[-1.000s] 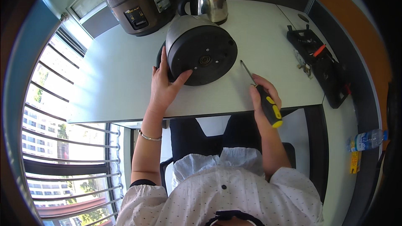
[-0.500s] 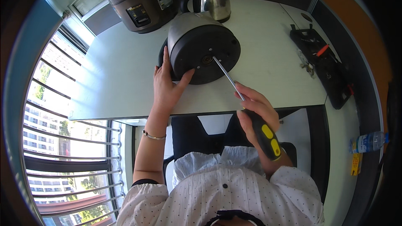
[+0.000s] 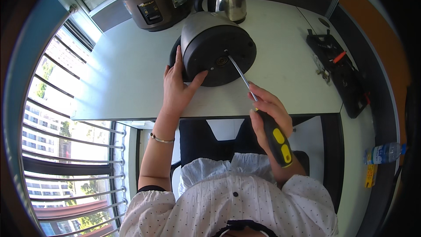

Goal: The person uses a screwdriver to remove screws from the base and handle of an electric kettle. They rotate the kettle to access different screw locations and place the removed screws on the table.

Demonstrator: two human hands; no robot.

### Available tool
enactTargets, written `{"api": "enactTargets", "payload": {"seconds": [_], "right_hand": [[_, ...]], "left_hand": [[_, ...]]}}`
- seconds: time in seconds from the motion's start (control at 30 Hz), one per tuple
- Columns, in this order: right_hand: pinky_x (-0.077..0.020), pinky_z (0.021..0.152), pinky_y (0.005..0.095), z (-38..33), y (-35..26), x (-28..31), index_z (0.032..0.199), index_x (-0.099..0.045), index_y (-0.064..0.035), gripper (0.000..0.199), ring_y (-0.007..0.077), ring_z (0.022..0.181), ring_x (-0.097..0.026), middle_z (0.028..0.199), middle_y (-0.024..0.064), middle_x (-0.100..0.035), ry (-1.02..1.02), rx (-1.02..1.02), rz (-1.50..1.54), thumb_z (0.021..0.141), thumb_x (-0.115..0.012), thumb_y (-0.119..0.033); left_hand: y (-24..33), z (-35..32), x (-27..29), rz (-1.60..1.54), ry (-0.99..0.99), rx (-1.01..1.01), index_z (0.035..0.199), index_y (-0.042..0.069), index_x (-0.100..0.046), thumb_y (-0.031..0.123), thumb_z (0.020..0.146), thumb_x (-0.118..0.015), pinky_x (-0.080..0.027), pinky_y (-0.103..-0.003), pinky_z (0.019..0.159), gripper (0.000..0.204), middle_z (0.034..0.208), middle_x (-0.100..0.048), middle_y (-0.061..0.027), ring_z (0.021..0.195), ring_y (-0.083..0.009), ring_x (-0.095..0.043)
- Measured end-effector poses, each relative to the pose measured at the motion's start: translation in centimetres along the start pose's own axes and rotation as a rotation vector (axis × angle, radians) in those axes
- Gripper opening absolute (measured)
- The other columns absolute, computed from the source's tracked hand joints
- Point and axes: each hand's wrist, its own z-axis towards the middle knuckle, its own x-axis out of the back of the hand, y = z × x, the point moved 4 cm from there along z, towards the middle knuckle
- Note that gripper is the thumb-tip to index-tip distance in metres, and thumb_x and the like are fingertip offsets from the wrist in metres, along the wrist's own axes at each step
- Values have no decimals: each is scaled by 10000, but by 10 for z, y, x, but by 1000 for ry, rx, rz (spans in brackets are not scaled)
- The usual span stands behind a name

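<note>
Lying on its side near the front edge of the white tabletop [image 3: 131, 74], the electric kettle [image 3: 217, 48] turns its round black underside toward the person. Her left hand [image 3: 177, 87] is spread against the kettle's left flank, fingers [image 3: 177, 61] extended up the side and thumb pressed on the base rim, bracing it rather than gripping. Her right hand [image 3: 269, 116] is wrapped tight around the black-and-yellow handle of a screwdriver [image 3: 258, 109]. The shaft's long axis runs up and to the left from that hand, and the tip meets the base just right of its centre hub, so the kettle lies ahead and left of the right hand. I cannot tell whether the tip sits in a screw head. Behind stand a dark rice cooker [image 3: 153, 0] and a steel kettle [image 3: 230, 0]; a black tool tray [image 3: 342, 74] lies well apart to the right.
</note>
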Motion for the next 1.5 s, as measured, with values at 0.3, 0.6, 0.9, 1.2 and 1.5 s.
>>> {"api": "enactTargets", "payload": {"seconds": [0.3, 0.6, 0.9, 1.2, 1.5], "right_hand": [[-482, 915, 380, 16, -12, 3, 979, -558, 4, 266, 343, 1078, -593, 1124, 224, -603, -164, -5, -169, 741, -646, 85], [-511, 840, 321, 31, -28, -1, 878, -641, -38, 178, 312, 1086, -596, 1076, 146, -642, -414, 96, -407, 708, -665, 10], [-509, 861, 330, 25, -23, 1, 879, -667, -32, 174, 312, 1102, -584, 1097, 153, -625, -370, 78, -348, 712, -656, 12], [-523, 835, 320, 18, -13, 1, 983, -614, 12, 308, 324, 1066, -598, 1125, 199, -605, -199, 90, -246, 697, -661, 117], [-506, 888, 381, 1, -5, 2, 1058, -577, -1, 313, 337, 1053, -606, 1111, 231, -614, -9, -39, -169, 767, -690, 19]], "left_hand": [[-7, 1, 0, -13, -3, -14, 1389, -52, -272, 363, 755, -692, -262, -526, 1025, 867, 960, -671, -125, 928, -296, -623], [-6, 1, 1, -24, -7, -10, 1390, -50, -272, 346, 748, -705, -267, -514, 1021, 869, 976, -671, -110, 944, -283, -620], [-12, 1, 1, -90, -16, 3, 1396, -35, -277, 350, 746, -705, -256, -476, 1033, 868, 981, -664, -111, 953, -275, -617], [-12, 0, -2, -77, -31, 28, 1392, -39, -282, 351, 747, -705, -250, -496, 1037, 864, 967, -663, -114, 935, -271, -611], [-14, 0, 0, -85, -11, -8, 1383, -46, -292, 346, 732, -716, -269, -487, 1021, 870, 934, -665, -117, 911, -276, -615]]}}
